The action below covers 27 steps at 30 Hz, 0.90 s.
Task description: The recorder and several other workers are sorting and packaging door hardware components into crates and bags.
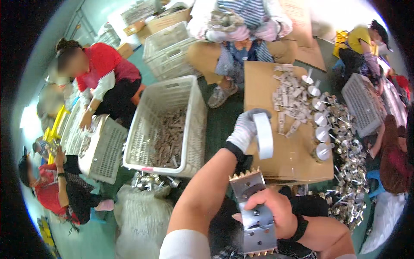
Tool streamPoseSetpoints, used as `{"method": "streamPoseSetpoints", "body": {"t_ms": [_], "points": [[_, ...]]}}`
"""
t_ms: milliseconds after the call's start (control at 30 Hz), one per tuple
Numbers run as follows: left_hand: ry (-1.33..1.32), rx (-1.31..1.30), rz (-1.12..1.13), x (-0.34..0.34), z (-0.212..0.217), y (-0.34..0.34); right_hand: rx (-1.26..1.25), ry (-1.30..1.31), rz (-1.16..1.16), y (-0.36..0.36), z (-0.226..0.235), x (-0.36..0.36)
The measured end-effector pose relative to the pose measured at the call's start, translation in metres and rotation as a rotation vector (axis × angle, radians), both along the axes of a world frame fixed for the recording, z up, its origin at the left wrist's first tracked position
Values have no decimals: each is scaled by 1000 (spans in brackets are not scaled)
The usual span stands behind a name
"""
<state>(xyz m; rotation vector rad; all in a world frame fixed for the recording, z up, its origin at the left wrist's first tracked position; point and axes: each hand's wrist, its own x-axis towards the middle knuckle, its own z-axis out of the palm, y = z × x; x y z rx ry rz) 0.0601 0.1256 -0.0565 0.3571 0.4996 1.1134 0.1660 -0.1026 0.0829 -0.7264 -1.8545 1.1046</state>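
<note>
My left hand, in a white and grey glove with a dark wristband, is raised over the cardboard surface. It is closed on a white curved band, whose exact kind I cannot make out. My bare right hand grips a shiny metal plate in front of my lap. Rows of brass-coloured teeth line both short ends of the plate, and holes pierce its face. On the brown cardboard box lie many small flat metal pieces. Metal parts with round white discs stand in a row along its right side.
A white plastic crate with small metal pieces stands left of the box. A heap of shiny metal parts lies on the right. A stuffed white sack sits near left. Across the box sits a gloved person; others work at both sides.
</note>
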Motion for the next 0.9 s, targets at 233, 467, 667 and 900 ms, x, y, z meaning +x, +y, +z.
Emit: {"method": "streamPoseSetpoints", "body": {"t_ms": [233, 467, 667, 900], "points": [[130, -30, 37, 6, 9, -7, -22, -68, 209, 6, -2, -9], [39, -2, 65, 2, 0, -1, 35, -110, 188, 5, -11, -13], [-81, -40, 13, -1, 1, 2, 33, -159, 191, 3, -13, -11], [56, -34, 96, 4, 4, -2, 51, -154, 210, 3, -13, -12]]}}
